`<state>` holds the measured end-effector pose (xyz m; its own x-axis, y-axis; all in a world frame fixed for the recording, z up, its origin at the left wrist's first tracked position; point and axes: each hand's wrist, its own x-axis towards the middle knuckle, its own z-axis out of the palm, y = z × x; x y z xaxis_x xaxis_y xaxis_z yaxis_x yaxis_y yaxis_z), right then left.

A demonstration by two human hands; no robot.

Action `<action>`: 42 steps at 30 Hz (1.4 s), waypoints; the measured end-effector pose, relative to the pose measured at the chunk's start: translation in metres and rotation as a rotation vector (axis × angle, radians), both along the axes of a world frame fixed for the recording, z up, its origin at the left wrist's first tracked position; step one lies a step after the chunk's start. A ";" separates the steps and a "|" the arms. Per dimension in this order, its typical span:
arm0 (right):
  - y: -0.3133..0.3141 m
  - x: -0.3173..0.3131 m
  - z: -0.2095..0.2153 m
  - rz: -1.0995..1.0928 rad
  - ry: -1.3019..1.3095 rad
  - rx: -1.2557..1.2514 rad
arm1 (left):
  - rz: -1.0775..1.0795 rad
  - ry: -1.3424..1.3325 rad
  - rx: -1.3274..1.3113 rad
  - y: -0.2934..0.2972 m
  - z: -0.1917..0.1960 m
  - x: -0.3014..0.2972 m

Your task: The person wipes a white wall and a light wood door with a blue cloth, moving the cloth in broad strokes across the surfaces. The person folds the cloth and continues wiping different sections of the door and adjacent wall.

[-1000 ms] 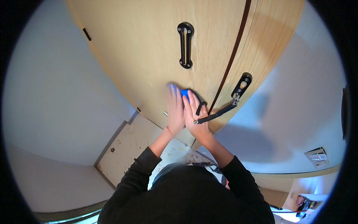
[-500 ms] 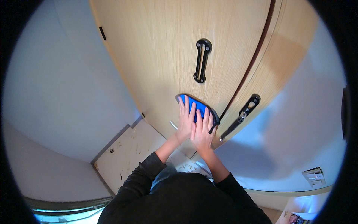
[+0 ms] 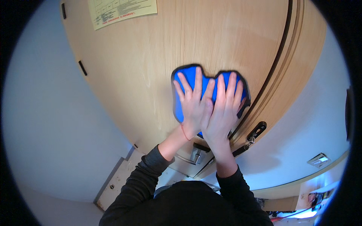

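A blue cloth pad with black edging and a notch in its top edge (image 3: 190,72) lies flat against a light wood door (image 3: 143,52). My left hand (image 3: 191,103) rests on the pad's left half, palm toward the door and fingers spread. On the right half lies my right hand (image 3: 223,107), its fingers stretched upward. The two thumbs meet near the middle. Both hands cover much of the pad. The black slotted door guard seen on the door earlier does not show now. Below my wrists sits a metal door handle (image 3: 197,155), partly hidden.
A black catch plate (image 3: 257,130) with a short chain hangs on the door frame (image 3: 296,71) at right. Yellow printed paper (image 3: 124,13) is stuck on the upper door. Black hinges (image 3: 83,67) line its left edge. A switch plate (image 3: 319,160) is on the right wall.
Both hands and the pad have gone up the door, to where the slotted guard was seen. The pad now shows wider and flatter, fingers more spread. The view has tilted up, bringing in the paper.
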<state>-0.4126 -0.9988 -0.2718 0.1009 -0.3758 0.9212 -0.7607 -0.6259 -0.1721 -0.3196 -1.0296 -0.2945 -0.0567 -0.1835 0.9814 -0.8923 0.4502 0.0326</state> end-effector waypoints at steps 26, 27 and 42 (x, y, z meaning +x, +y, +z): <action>-0.004 -0.002 0.085 -0.388 0.050 -0.334 | -0.091 -0.044 -0.065 0.001 0.100 0.022; 0.000 0.000 0.076 -0.402 0.069 -0.300 | -0.105 -0.038 -0.055 0.004 0.091 0.023; -0.010 0.066 0.095 -0.444 0.161 -0.357 | -0.026 0.006 -0.097 -0.011 0.102 0.089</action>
